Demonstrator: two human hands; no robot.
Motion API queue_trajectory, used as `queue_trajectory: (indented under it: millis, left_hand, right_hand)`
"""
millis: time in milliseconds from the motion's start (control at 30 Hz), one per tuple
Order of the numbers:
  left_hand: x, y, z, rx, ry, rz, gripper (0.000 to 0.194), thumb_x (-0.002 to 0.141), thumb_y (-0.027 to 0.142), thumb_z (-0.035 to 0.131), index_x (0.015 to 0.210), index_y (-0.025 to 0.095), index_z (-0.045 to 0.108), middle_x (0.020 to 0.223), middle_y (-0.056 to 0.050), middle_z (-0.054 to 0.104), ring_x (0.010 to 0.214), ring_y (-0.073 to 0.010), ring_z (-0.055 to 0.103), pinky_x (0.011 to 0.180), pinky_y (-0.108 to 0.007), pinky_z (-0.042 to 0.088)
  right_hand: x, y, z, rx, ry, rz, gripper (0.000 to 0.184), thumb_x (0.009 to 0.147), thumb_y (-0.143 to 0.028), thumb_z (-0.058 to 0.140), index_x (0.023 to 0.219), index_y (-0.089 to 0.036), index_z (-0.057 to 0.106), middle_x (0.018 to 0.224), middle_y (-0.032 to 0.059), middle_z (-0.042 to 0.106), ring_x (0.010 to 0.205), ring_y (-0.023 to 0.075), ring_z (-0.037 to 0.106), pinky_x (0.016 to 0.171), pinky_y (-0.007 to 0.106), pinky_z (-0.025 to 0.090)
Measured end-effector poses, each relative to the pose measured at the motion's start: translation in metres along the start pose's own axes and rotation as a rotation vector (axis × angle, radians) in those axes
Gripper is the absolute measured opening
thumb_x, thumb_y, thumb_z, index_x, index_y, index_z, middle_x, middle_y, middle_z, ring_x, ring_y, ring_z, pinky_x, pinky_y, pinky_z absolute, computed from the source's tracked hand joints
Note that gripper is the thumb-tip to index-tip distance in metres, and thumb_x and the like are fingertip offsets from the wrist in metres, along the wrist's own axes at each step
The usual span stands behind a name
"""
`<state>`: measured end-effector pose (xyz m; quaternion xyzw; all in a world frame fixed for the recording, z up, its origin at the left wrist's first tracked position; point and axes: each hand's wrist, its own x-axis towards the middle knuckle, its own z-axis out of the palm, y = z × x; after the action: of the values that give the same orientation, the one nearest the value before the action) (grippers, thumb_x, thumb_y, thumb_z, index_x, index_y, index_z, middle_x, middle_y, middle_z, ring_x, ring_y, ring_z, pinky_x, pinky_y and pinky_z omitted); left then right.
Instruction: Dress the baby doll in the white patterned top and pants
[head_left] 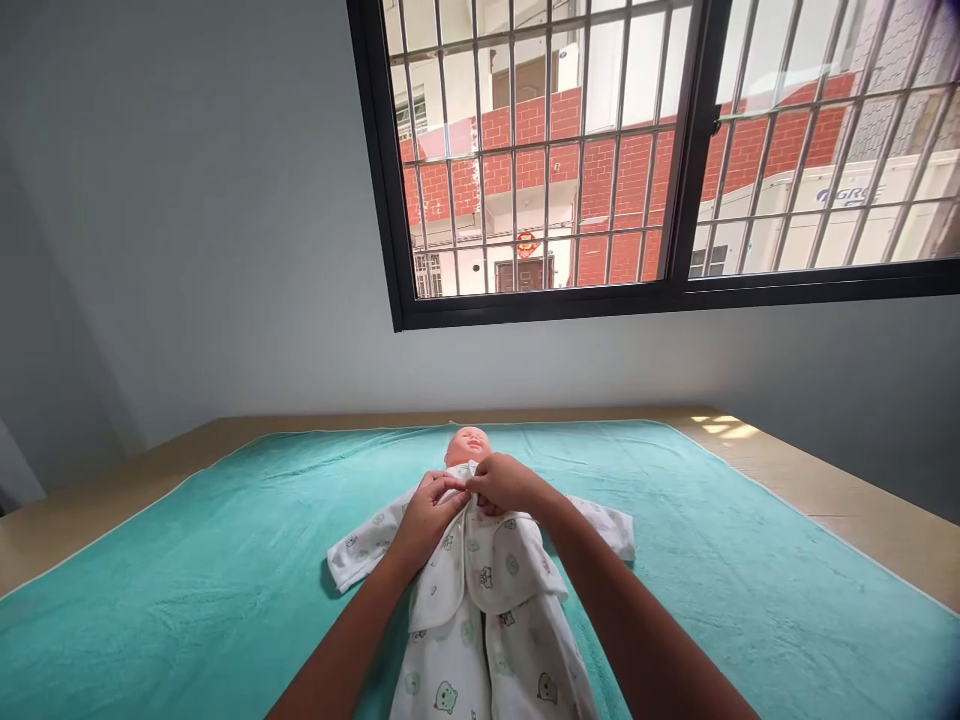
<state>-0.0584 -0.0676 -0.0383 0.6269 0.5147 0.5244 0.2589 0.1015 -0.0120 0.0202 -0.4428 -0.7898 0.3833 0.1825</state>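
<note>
A baby doll (466, 443) lies on its back on a teal towel (225, 580), head toward the wall. It wears a white baby garment (487, 580) printed with small animal faces, sleeves spread to both sides. My left hand (429, 512) and my right hand (506, 484) meet at the doll's upper chest, just below its chin. Both hands pinch the garment's front edges near the collar, fingers closed on the cloth. The lower front of the garment hangs apart.
The towel covers most of a wooden table (825, 480) that stands against a grey wall. Above it is a black-framed barred window (645, 150) with red brick buildings outside. Sunlight patches fall on the table's far right corner.
</note>
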Motion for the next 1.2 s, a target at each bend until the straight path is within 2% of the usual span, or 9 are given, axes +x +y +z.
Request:
queue_trajectory:
  millis: [67,167,333,533,600,733,1033,1200]
  left_hand:
    - [-0.002,0.004,0.002,0.022,0.019,0.012,0.023,0.078,0.043,0.065,0.085,0.022,0.072,0.104,-0.007,0.058,0.105,-0.0247,0.058,0.098,-0.038,0.042]
    - [-0.004,0.014,0.005,0.074,0.041,0.041,0.014,0.080,0.033,0.064,0.085,0.023,0.073,0.105,-0.006,0.058,0.107,-0.0249,0.055,0.100,-0.038,0.039]
    - [-0.007,0.028,0.009,0.248,-0.008,0.052,0.019,0.081,0.025,0.058,0.090,0.026,0.074,0.104,-0.007,0.059,0.106,-0.0267,0.050,0.098,-0.040,0.037]
    - [-0.008,0.034,0.010,0.137,0.099,0.020,0.005,0.075,0.024,0.063,0.071,0.024,0.065,0.089,-0.003,0.063,0.099,-0.0254,0.051,0.091,-0.037,0.037]
    - [-0.008,0.035,0.009,0.084,0.125,-0.019,0.009,0.076,0.029,0.063,0.071,0.022,0.063,0.084,-0.003,0.064,0.092,-0.0241,0.053,0.085,-0.035,0.040]
    - [-0.006,0.038,0.008,-0.051,0.122,-0.116,0.021,0.079,0.040,0.061,0.075,0.019,0.063,0.077,-0.002,0.065,0.076,-0.0193,0.058,0.073,-0.031,0.044]
    - [-0.007,0.040,0.010,-0.261,0.110,-0.209,0.028,0.073,0.045,0.068,0.077,0.017,0.066,0.074,-0.001,0.067,0.070,-0.0159,0.059,0.068,-0.027,0.045]
    - [-0.004,0.036,0.012,-0.301,0.089,-0.209,0.028,0.070,0.045,0.070,0.074,0.017,0.066,0.073,-0.001,0.068,0.072,-0.0158,0.059,0.070,-0.027,0.045]
  right_hand:
    - [0.003,0.009,-0.004,0.190,-0.056,0.013,0.018,0.077,-0.025,0.057,0.060,-0.017,0.056,0.058,0.0035,0.061,0.051,0.0134,0.057,0.050,0.023,0.045]
    - [0.006,0.020,-0.005,0.448,-0.074,-0.014,0.021,0.080,-0.031,0.053,0.064,-0.018,0.053,0.058,0.0002,0.056,0.048,0.0086,0.050,0.047,0.020,0.042]
    - [0.013,0.033,0.003,0.682,-0.104,-0.030,0.025,0.077,-0.033,0.058,0.061,-0.018,0.046,0.055,-0.0024,0.049,0.045,0.0062,0.043,0.044,0.018,0.036]
    - [0.013,0.037,0.006,0.715,-0.114,-0.073,0.025,0.079,-0.031,0.059,0.060,-0.016,0.052,0.052,-0.0004,0.053,0.044,0.0066,0.044,0.041,0.018,0.032]
    - [0.010,0.036,0.006,0.718,-0.124,-0.092,0.024,0.079,-0.030,0.060,0.061,-0.015,0.055,0.055,0.0010,0.056,0.045,0.0066,0.045,0.042,0.018,0.033]
    - [0.008,0.036,0.006,0.739,-0.152,-0.109,0.019,0.077,-0.029,0.064,0.067,-0.013,0.059,0.062,0.0033,0.062,0.048,0.0069,0.048,0.043,0.017,0.034]
    - [0.007,0.041,0.003,0.817,-0.195,-0.129,0.024,0.077,-0.033,0.066,0.067,-0.012,0.059,0.060,0.0023,0.061,0.048,0.0063,0.049,0.045,0.017,0.037]
    - [0.009,0.044,0.003,0.826,-0.212,-0.143,0.027,0.077,-0.036,0.067,0.067,-0.012,0.059,0.061,0.0034,0.062,0.047,0.0069,0.051,0.044,0.018,0.036]
